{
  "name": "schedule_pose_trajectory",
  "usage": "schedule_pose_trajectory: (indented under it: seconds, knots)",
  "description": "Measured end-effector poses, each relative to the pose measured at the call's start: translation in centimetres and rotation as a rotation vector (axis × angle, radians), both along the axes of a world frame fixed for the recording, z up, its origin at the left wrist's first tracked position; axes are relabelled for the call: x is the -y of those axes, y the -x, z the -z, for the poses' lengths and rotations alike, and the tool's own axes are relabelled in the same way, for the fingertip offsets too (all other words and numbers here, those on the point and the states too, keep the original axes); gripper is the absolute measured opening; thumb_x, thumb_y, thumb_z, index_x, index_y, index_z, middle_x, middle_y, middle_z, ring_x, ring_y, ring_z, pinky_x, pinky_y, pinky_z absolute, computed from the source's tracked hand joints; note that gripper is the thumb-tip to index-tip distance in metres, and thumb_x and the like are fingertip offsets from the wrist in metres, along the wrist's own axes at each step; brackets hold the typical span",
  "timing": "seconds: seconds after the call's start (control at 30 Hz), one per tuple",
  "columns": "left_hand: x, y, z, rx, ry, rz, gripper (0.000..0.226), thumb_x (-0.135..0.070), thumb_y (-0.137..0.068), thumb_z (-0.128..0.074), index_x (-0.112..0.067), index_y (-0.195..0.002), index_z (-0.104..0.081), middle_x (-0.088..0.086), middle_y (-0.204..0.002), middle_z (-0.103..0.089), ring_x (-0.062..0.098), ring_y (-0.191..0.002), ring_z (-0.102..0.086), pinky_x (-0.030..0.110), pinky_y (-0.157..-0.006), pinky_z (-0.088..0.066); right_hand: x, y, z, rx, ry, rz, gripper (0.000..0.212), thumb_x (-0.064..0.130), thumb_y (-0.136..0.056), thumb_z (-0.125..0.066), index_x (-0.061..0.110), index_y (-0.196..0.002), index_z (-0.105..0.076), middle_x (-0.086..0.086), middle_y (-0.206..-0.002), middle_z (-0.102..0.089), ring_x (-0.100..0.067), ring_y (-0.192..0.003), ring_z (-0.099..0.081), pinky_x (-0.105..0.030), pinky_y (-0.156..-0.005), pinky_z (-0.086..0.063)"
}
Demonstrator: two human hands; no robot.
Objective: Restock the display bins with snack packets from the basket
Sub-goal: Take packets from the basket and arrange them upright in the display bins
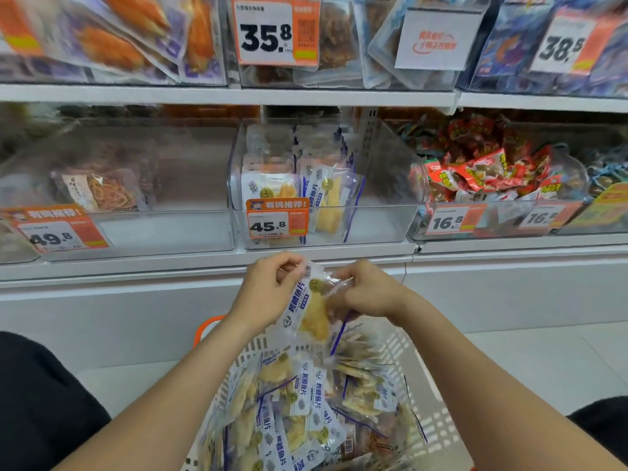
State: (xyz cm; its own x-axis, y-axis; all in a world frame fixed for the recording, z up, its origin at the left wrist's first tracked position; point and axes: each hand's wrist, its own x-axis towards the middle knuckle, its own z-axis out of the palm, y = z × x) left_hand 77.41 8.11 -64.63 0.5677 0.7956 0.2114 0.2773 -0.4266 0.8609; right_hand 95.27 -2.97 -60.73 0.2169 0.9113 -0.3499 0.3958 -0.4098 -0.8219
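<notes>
I aim for the clear plastic display bin [380,198], far centre, bare on its right. Above the near white slatted plastic basket [438,423], both my left hand [268,290] and right hand [368,294] pinch one clear blue-labelled snack packet [312,316]; I'd stand it upright, label forward.

Snack shop: white shelves [204,95] held clear display bins [384,185] of packets [482,171], fronted by orange price tags [277,219].
</notes>
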Motion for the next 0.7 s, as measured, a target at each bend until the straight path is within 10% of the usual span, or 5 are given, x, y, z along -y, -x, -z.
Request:
schedule_pose_trajectory:
  seconds: [0.2,0.4,0.7]
  knots:
    - [-0.1,-0.2,-5.4,0.157,-0.238,-0.239,0.017,-0.022,-0.104,-0.059,-0.026,-0.118,-0.067,-0.015,-0.093,-0.07,0.001,-0.078,-0.065,0.022,-0.067,-0.054,-1.1,-0.2,-3.7,-0.171,-0.581,0.354,0.012,0.008,-0.095,-0.074,0.012,-0.106,-0.077,-0.021,-0.085,-0.075,-0.034,-0.075,-0.072,-0.059,-0.08,-0.061]
    - [-1.2,-1.0,-7.7,0.011,-0.622,-0.284,0.025,-0.01,-0.09,-0.062,-0.021,-0.113,-0.063,-0.005,-0.111,-0.058,0.018,-0.102,-0.053,0.038,-0.085,-0.047,-4.0,-2.1,-7.1,-0.073,-1.028,0.604,0.023,0.004,-0.101,-0.061,0.02,-0.115,-0.068,-0.012,-0.098,-0.07,-0.017,-0.087,-0.068,-0.028,-0.081,-0.058]
    - [-2.7,-2.8,-8.8,-0.473,-0.809,-0.17,0.048,-0.035,-0.082,-0.063,-0.018,-0.126,-0.061,0.004,-0.134,-0.054,0.029,-0.126,-0.046,0.045,-0.106,-0.033,-7.7,-3.2,-6.5,0.581,-0.737,0.464,0.022,0.008,-0.091,-0.065,0.023,-0.105,-0.073,0.007,-0.082,-0.067,-0.014,-0.079,-0.063,-0.035,-0.079,-0.056]
